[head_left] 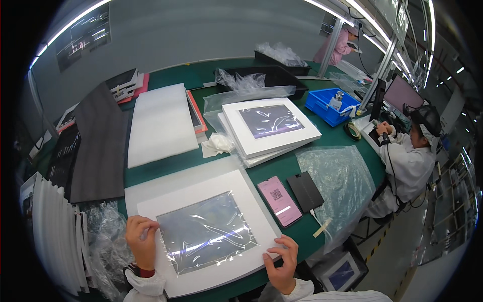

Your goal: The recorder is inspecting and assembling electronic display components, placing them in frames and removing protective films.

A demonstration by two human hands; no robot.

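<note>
White framed panel (201, 234) — left hand (141, 241) and right hand (282, 261) pinching its edges.

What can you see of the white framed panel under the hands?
The flat white square panel with a dark plastic-wrapped centre lies on a white foam sheet at the near edge of the green table. Its glossy film is wrinkled and reflects the ceiling lights. The left hand pinches the film's left edge; the right hand grips the panel's lower right edge. A pink phone lies beside it.
</note>
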